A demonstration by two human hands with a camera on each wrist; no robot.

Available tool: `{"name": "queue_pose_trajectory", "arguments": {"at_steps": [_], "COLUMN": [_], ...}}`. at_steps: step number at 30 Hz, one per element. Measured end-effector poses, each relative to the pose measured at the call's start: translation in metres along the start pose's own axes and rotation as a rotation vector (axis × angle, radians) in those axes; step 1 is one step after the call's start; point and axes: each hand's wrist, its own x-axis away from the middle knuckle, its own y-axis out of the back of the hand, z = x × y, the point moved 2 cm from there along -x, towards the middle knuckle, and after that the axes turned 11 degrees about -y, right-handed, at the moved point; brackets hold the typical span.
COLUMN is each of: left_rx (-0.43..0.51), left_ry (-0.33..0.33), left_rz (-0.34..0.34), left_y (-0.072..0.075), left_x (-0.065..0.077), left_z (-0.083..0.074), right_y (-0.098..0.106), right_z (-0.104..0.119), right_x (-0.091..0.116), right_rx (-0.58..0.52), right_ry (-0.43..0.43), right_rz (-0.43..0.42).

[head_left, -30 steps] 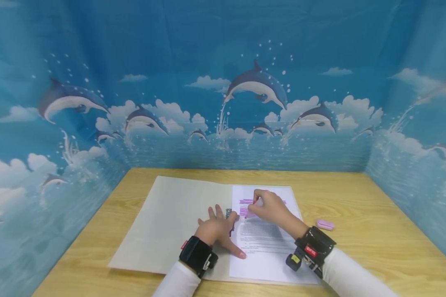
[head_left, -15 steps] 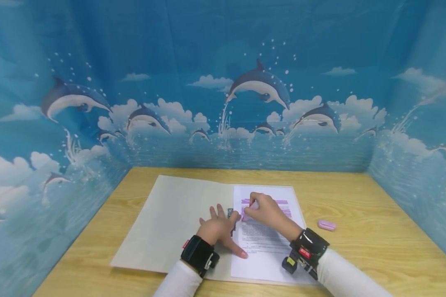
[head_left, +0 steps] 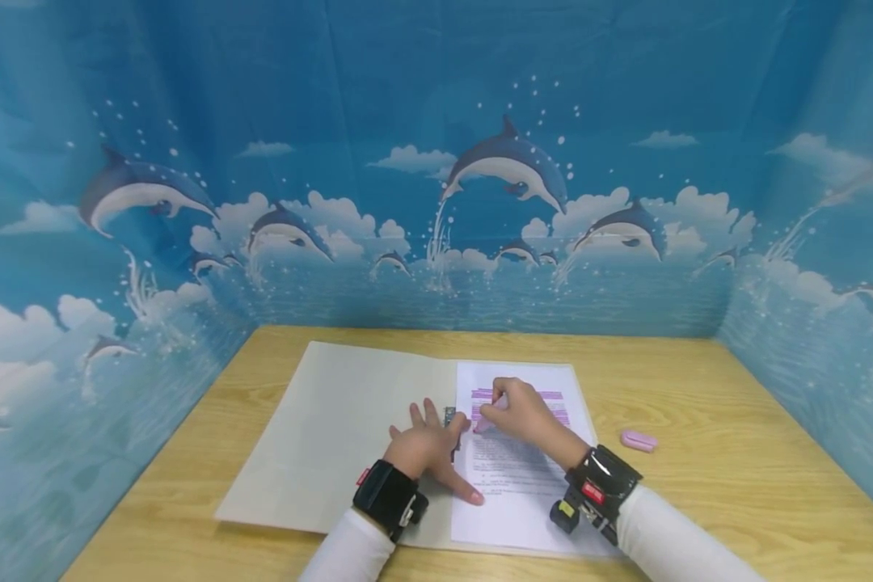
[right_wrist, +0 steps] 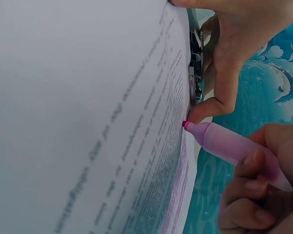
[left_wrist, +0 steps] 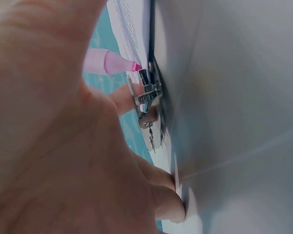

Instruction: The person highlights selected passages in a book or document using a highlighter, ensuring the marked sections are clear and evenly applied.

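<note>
My right hand (head_left: pixel 525 414) pinches a pink highlighter (right_wrist: pixel 229 145), its dark pink tip (right_wrist: pixel 186 125) right at the printed sheet (head_left: pixel 505 521), by the left end of the text lines. Pink-purple stripes (head_left: pixel 550 396) run across the upper lines. My left hand (head_left: pixel 423 449) lies with fingers spread over the inner edge of the open folder (head_left: pixel 335 416); its thumb reaches onto the sheet. Between that hand's fingers shows the folder's metal clip (left_wrist: pixel 147 92), partly covered in the head view. The left index fingertip (right_wrist: pixel 198 111) is close to the highlighter tip.
The highlighter's pink cap (head_left: pixel 638 440) lies on the wooden table (head_left: pixel 706 412), right of the folder. A dolphin-print curtain (head_left: pixel 407 202) stands behind the table and along both sides. Each wrist wears a black strap with a camera (head_left: pixel 565 515).
The right hand with the highlighter has shifted slightly left and down the sheet, baring more purple stripes at their right ends. The left hand stays in place on the folder.
</note>
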Motion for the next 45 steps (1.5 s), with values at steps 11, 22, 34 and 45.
{"name": "queue_pose_trajectory", "arguments": {"at_steps": [11,22,34,45], "left_rx": [0.016,0.025,0.021,0.049], "left_ry": [-0.007,-0.014,0.004,0.002], "left_rz": [-0.012,-0.021,-0.007,-0.021], "left_y": [-0.001,0.000,-0.002,-0.001], "left_x": [-0.002,-0.002,-0.005,-0.001], "left_z": [-0.001,-0.001,0.001,0.000], "right_y": [0.009,0.018,0.029,0.040], "right_z": [-0.005,-0.016,-0.031,-0.045], "right_x": [0.002,0.004,0.008,0.012], "right_rx": [0.020,0.040,0.049,0.041], "right_ry": [-0.027,-0.061,-0.088,-0.068], "right_rz": [-0.025,-0.033,-0.040,-0.058]}}
